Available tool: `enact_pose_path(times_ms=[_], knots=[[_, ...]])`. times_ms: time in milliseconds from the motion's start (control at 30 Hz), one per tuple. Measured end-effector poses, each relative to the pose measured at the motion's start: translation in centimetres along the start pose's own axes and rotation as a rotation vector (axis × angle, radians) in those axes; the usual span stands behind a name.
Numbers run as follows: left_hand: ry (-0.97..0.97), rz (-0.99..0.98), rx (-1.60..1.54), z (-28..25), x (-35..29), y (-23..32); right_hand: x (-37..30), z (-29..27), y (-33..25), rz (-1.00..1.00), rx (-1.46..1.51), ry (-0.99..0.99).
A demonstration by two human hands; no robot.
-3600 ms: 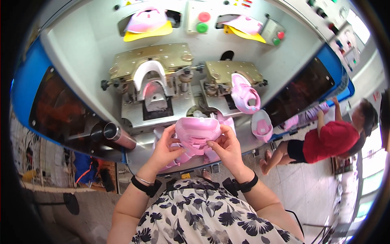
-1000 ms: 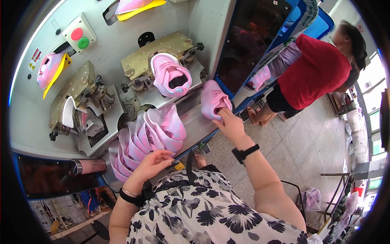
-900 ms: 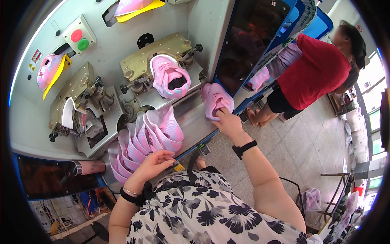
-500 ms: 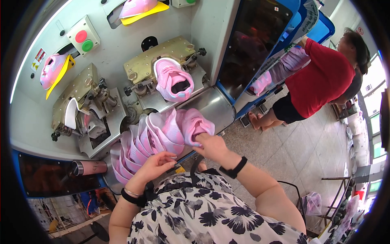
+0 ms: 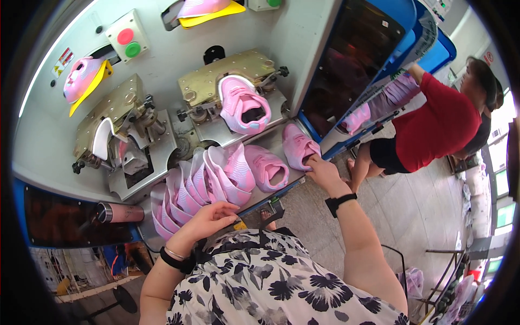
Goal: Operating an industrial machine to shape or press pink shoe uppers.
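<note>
My right hand [image 5: 323, 174] reaches out to the right, its fingers pinching the collar of a pink shoe upper [image 5: 298, 145] on the metal ledge. To the left of that upper is another pink upper [image 5: 267, 168], its opening facing me. My left hand [image 5: 215, 219] is held low by the ledge's front edge, fingers stretched and nothing in them. Close beyond it, several flat pink-and-white uppers [image 5: 200, 181] lean in an overlapping row; whether the fingertips touch them I cannot tell. One more pink upper [image 5: 244, 105] is fitted on the right-hand brass-plated press station [image 5: 227, 76].
The left station [image 5: 130, 157] carries a white curved pad. Pink uppers with yellow edges [image 5: 86, 86] sit on the machine wall, near a red-and-green button box [image 5: 127, 40]. A pink tumbler [image 5: 120, 212] lies at the ledge's left end. A person in red [image 5: 439, 124] works at the right.
My right hand has moved rightward and away from me. A pink upper now sits under it where bare ledge showed before. The left hand stays nearly in place; the view has shifted slightly.
</note>
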State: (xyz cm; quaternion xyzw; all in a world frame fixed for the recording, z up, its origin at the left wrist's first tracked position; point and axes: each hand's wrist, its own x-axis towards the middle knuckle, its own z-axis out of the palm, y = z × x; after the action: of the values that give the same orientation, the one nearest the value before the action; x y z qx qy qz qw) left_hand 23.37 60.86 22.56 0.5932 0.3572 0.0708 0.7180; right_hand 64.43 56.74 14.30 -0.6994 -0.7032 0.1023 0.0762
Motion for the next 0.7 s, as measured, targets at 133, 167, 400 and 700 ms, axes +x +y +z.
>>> enact_pose_path(times_ms=[133,167,400,700], knots=[[0.108,0.036,-0.076,-1.6,-2.4,-0.3,-0.3,-2.8,-5.5,0.018,0.009,0.303],[0.179,0.043,-0.088,-2.2,-3.2,-0.5,0.1,-3.8,-7.8,-0.015,0.084,0.416],[0.367,0.011,-0.097,-5.8,-9.9,-4.7,3.2,-4.9,-25.7,-0.456,0.512,0.256],[1.233,-0.213,0.157,-9.8,-16.4,-19.2,4.8,3.8,-42.3,-0.855,0.506,-0.29]])
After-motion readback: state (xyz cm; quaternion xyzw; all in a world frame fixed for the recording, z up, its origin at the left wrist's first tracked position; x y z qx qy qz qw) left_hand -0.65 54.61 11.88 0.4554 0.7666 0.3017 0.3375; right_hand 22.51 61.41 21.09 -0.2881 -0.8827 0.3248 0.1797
